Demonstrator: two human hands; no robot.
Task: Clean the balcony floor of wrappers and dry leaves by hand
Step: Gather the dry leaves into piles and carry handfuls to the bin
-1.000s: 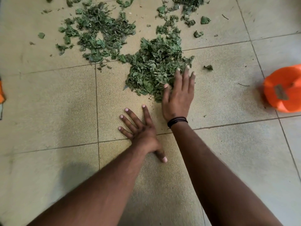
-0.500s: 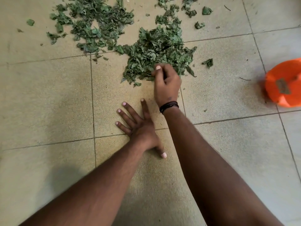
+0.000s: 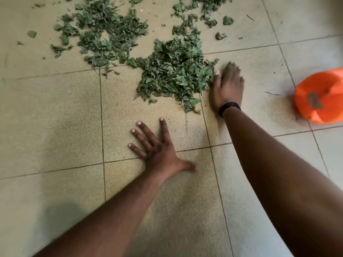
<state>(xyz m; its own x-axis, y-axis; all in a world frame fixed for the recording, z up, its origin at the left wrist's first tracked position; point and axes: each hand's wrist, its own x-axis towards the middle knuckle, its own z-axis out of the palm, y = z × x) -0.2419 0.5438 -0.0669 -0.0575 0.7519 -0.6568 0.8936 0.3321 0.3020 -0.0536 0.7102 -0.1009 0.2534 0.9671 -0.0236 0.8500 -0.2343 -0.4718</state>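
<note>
Not far along here, I'd say. Most of the leaves are on the floor point(image 3: 55, 112), nothing bagged or binned that I can see.

The nearest pile point(image 3: 176, 75) is a dense clump sitting across a grout line, roughly mid-frame. Up and to the left there's a looser spread point(image 3: 105, 36), and more scraps point(image 3: 209, 13) trail off toward the top edge, plus a few single bits lying apart. No wrappers visible anywhere in this view, so either they're out of frame or there are none here.

The right hand point(image 3: 227, 88) is flat on the tile just beside the pile's right edge, thumb side touching the leaves. It's blurred, but the fingers look straight and close together, holding nothing, like it's set to rake the clump inward. The left hand point(image 3: 157, 147) is planted flat on the floor nearer the person, fingers spread wide, just propping.

An orange container point(image 3: 321, 97) sits at the right edge, well apart from the leaves. Probably where this stuff goes, but I can't tell for sure.

So: gathering is underway at best, and the pickup is all left to do.
</note>
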